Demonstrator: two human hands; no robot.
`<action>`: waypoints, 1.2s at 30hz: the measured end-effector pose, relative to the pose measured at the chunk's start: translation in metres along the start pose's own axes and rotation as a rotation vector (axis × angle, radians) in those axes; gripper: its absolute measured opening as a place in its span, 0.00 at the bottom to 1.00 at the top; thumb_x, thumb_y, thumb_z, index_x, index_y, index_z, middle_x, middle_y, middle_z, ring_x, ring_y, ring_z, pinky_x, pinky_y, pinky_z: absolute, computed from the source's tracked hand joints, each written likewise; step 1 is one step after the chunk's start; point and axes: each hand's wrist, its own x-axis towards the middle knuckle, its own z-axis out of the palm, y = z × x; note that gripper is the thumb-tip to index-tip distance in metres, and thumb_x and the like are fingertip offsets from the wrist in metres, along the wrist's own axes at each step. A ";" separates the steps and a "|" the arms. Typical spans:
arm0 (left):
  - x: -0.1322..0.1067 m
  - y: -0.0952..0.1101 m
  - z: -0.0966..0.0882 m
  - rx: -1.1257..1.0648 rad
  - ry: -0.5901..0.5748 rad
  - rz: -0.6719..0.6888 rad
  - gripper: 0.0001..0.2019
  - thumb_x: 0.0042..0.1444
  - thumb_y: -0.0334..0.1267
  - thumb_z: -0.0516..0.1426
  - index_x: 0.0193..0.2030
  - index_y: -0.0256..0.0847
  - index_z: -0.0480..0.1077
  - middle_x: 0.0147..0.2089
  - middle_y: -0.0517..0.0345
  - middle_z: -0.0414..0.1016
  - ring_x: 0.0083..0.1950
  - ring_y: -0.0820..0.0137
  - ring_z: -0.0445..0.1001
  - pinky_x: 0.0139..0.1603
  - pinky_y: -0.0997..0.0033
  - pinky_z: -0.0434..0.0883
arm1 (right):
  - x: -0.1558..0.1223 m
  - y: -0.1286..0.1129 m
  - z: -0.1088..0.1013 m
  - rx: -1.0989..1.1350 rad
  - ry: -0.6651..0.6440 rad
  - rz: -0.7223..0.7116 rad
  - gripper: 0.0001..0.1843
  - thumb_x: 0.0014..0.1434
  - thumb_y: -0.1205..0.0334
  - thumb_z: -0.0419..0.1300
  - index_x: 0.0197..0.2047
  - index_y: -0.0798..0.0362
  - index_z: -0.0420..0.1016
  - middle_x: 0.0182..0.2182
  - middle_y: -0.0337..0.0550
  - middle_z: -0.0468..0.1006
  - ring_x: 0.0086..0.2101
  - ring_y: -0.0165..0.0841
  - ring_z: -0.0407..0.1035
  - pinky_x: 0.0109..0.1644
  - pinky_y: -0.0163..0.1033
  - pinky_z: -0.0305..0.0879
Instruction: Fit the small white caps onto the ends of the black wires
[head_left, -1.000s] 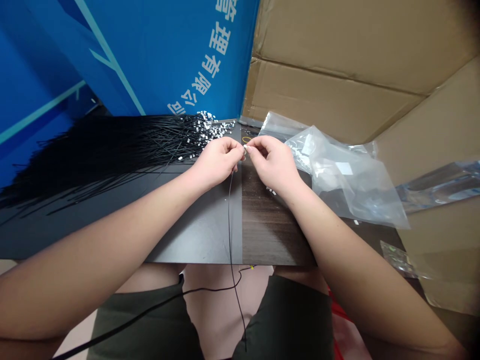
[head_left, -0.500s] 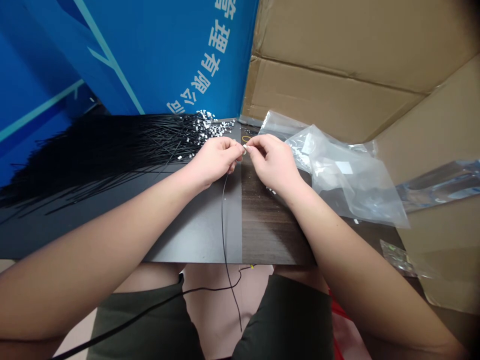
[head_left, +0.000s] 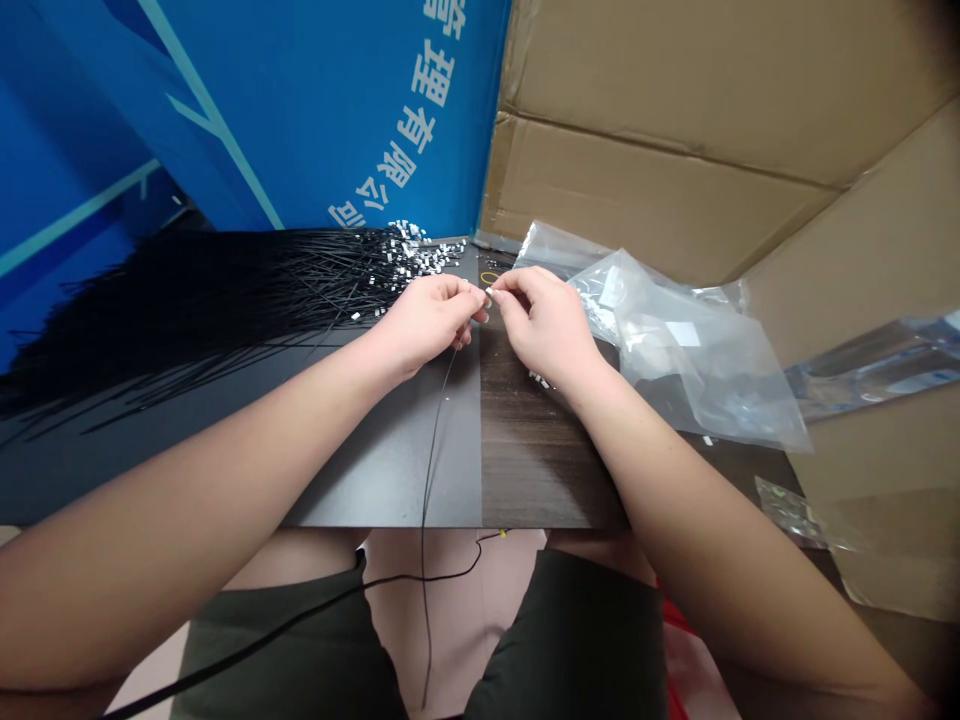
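Over the middle of the table my left hand [head_left: 437,318] is closed in a pinch on a thin black wire [head_left: 428,480]. The wire hangs from my fingers past the table's front edge. My right hand [head_left: 546,320] pinches a tiny white connector [head_left: 490,291] between thumb and forefinger. The fingertips of both hands nearly meet there, and they hide whether the wire's end sits inside the connector. Left of my hands lies a large bundle of black wires [head_left: 225,285], many with white connectors [head_left: 409,250] on their right ends.
Clear plastic bags [head_left: 697,350] lie on the right, one with white pieces inside. A small bag [head_left: 795,510] rests near the right edge. A cardboard wall [head_left: 675,80] and a blue printed panel [head_left: 322,100] stand behind. A yellow ring [head_left: 489,279] lies beyond my fingers.
The hanging wire's lower end has swung to the left. Both hands keep their pinch in nearly the same place, and the whole view has shifted slightly.
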 end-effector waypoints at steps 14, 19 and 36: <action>-0.002 0.005 -0.005 0.039 -0.005 -0.055 0.05 0.57 0.33 0.61 0.31 0.37 0.75 0.35 0.53 0.80 0.28 0.76 0.72 0.27 0.76 0.70 | 0.001 0.004 -0.003 -0.061 -0.020 -0.046 0.06 0.68 0.67 0.59 0.37 0.50 0.75 0.38 0.45 0.81 0.40 0.40 0.73 0.48 0.46 0.66; -0.002 0.005 -0.007 0.057 -0.017 -0.035 0.06 0.57 0.34 0.62 0.30 0.36 0.76 0.34 0.52 0.80 0.28 0.76 0.71 0.27 0.77 0.70 | 0.002 0.001 -0.005 -0.083 -0.047 -0.042 0.06 0.68 0.67 0.59 0.37 0.50 0.75 0.38 0.45 0.81 0.40 0.40 0.73 0.48 0.46 0.66; 0.000 0.006 -0.009 0.247 -0.030 0.039 0.07 0.56 0.32 0.58 0.29 0.37 0.77 0.24 0.58 0.73 0.24 0.75 0.68 0.27 0.75 0.68 | 0.001 0.001 -0.003 -0.087 -0.062 -0.042 0.07 0.68 0.67 0.58 0.37 0.50 0.75 0.38 0.45 0.81 0.40 0.40 0.72 0.48 0.47 0.66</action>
